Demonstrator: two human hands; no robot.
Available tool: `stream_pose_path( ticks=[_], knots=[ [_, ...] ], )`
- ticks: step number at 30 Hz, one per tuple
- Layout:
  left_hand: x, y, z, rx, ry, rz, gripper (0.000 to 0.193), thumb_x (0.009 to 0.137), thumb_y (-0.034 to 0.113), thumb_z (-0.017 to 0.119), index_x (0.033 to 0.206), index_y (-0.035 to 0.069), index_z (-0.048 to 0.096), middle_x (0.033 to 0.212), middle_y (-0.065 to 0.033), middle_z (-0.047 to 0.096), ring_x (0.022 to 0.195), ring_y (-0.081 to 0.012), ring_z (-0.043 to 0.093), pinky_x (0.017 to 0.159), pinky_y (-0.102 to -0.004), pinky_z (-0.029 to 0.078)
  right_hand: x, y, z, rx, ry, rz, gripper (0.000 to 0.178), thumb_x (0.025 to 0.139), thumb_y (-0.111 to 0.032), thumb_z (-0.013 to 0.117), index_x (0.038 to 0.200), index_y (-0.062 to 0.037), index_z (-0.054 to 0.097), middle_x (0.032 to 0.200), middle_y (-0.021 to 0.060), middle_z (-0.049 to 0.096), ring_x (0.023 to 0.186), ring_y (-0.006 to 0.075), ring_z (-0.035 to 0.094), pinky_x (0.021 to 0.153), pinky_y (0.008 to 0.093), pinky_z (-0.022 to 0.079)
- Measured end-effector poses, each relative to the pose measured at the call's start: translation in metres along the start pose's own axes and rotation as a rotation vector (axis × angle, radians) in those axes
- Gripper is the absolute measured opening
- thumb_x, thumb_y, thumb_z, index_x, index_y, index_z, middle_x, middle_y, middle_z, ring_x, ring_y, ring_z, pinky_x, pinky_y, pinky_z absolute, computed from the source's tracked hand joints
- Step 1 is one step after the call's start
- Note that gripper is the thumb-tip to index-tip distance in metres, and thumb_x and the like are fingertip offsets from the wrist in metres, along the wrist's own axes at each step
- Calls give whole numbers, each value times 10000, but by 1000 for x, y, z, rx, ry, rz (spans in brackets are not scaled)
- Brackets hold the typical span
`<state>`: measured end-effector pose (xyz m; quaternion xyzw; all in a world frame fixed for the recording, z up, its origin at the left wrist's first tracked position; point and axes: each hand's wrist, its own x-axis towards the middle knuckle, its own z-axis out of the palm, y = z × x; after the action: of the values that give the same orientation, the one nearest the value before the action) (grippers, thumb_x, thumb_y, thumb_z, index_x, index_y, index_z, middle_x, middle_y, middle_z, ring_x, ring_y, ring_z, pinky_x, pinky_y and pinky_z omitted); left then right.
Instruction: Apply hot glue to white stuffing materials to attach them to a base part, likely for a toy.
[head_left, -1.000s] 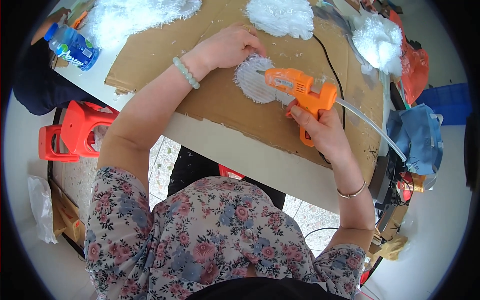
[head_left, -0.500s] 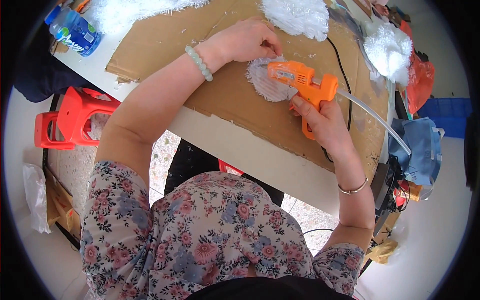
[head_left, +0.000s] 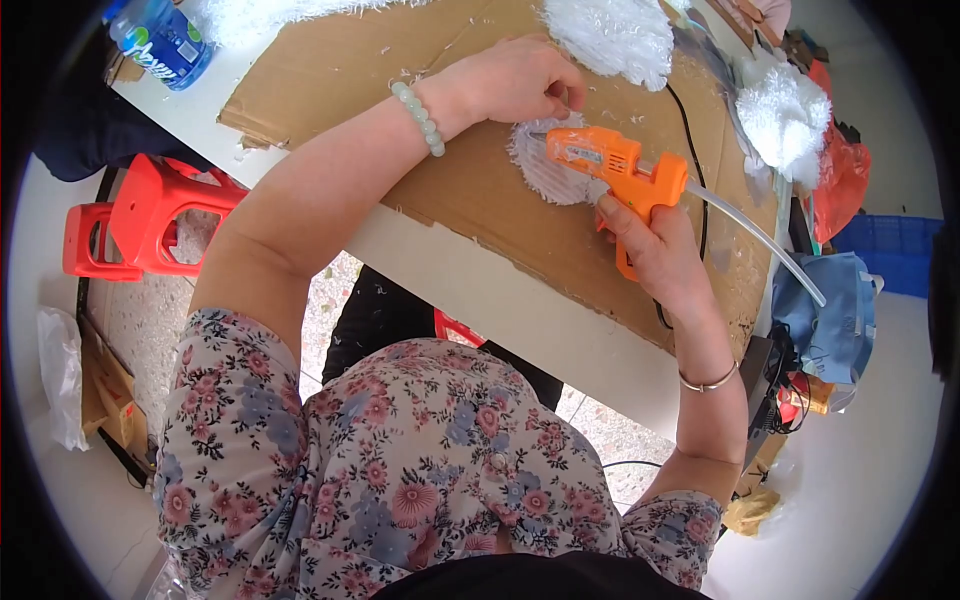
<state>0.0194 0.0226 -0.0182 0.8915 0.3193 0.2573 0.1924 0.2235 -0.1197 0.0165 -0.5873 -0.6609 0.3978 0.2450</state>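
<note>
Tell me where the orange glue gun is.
In the head view, the orange glue gun is right of centre in the upper half, gripped by the right hand and pointing left across the white fringed patch on the brown cardboard.

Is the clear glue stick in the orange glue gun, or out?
Partly in: the clear glue stick enters the back of the orange glue gun, a long part outside.

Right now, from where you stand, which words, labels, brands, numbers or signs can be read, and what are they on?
Blue bottle: large white lettering on its label; I don't copy out brand wording. The finer print is too small to read.
Orange glue gun in the right hand: pale marking on its side, too small to read.
I can make out no other text.
</note>
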Motion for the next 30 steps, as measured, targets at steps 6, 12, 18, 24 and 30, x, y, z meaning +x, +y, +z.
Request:
stream_pose_path(
  ticks=[6, 12, 18, 24, 30],
  knots=[
    [0, 1, 1, -4, -13, 8, 122, 754, 175, 665, 870, 139, 672, 824, -14, 633, 946, -211, 542, 883, -385, 413, -3, -1, -1, 14, -10, -7, 226, 906, -233, 561, 879, -10, 590, 768, 8, 581, 710, 88, 517, 643, 242, 413],
    [2, 2, 1, 8, -13, 18, 115, 748, 167, 662, 858, 134, 672, 823, -17, 636, 943, -210, 546, 872, -374, 419, -1, 2, -4, -9, 20, 8, 245, 896, -255, 575, 883, -11, 596, 747, 6, 581, 700, 88, 523, 627, 243, 415],
    [2, 0, 3, -3, 8, 46, 114, 744, 158, 648, 853, 130, 672, 812, -15, 636, 906, -203, 559, 840, -373, 436, -11, -2, -10, -28, -1, 53, 251, 884, -269, 592, 868, -19, 598, 725, -5, 571, 658, 77, 504, 576, 238, 399],
    [1, -2, 4, -9, 14, 54, 105, 750, 160, 639, 844, 123, 667, 798, -20, 630, 876, -201, 566, 804, -360, 452, -19, 2, -11, -40, -19, 7, 247, 879, -272, 595, 839, -29, 591, 708, -18, 548, 608, 58, 469, 525, 222, 373],
    [1, -2, 5, -32, 15, 44, 101, 751, 154, 635, 841, 118, 664, 799, -25, 628, 871, -202, 572, 800, -365, 454, -8, -5, -6, -7, 5, 26, 256, 877, -282, 596, 837, -29, 589, 711, -20, 546, 645, 67, 476, 567, 232, 383]
  ],
)
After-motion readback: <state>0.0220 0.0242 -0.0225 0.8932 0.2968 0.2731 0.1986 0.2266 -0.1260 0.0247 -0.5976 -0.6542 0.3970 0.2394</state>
